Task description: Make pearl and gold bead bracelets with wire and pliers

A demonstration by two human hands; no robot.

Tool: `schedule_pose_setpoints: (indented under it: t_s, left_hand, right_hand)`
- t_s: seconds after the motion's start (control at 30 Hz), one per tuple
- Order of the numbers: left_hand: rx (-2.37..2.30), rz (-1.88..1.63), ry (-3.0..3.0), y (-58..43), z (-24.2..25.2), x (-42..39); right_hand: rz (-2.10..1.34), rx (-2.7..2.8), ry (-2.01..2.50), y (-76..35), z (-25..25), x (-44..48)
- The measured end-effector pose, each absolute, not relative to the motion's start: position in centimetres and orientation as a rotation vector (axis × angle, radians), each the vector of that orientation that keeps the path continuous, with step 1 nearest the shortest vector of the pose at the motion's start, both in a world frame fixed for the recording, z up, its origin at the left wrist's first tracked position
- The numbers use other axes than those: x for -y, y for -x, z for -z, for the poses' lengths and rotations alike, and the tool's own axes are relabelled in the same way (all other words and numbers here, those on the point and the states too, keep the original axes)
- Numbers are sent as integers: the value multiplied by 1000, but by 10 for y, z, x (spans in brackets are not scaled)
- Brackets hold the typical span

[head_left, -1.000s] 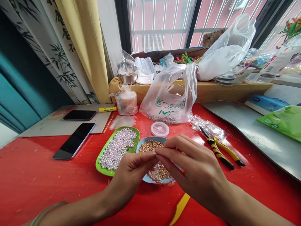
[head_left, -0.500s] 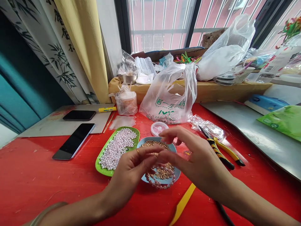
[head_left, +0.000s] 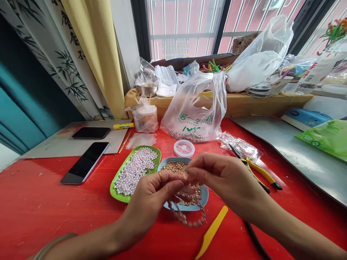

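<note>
My left hand is closed in a pinch, with a strand of pinkish beads hanging in a loop below its fingers. Thumb and forefinger of my right hand press together right by the left fingertips; whatever lies between them is too small to make out. Under both hands is a blue plate of small gold beads, partly hidden by the fingers. To its left, a green tray holds pale pearl beads.
Yellow-handled pliers lie right of my right hand, and a yellow strip tool in front. Behind the plates are a round clear lid and a plastic bag. Two phones lie at left.
My right hand's fingers have closed into a pinch by the left fingertips. The bead loop has swung slightly lower and is blurred. My left hand has barely moved.
</note>
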State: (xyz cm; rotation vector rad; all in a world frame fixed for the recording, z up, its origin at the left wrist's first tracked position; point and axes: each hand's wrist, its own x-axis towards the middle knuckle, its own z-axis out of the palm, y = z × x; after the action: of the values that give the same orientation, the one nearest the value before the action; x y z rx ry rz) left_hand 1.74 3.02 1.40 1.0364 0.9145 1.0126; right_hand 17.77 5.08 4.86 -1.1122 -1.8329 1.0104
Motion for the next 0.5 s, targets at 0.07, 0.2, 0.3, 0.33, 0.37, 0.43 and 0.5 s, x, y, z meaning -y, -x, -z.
schedule_pose_setpoints:
  t_s: [0.07,0.2,0.3,0.33,0.37,0.43,0.5]
  left_hand:
    - [-944,-1015,-1026,-17,-14,-32]
    - [-975,-1020,-1033,-15,-13,-31]
    - [-968,-1021,-1075,-14,-13,-29]
    - [-965,-1023,-1096,-14,-14,-29]
    - [-964,-1027,-1121,-14,-14,-28]
    - [-972,-1048,-1168,-14,-16,-28]
    - [-984,-1077,-1173,-14,-17,-27]
  right_hand:
    - [-1075,1782,1066,-180,-49,-52]
    - [-1074,1752,1041,-182,-49,-55]
    - [-1074,1757,1061,-182,-50,-55]
    - [-1079,1758,1066,-182,-50,-55]
    - [-1085,1758,1068,-181,-51,-54]
    - [-1101,1765,1072,-180,-50,-53]
    - [-1088,1788,1088,-179,-49,-51]
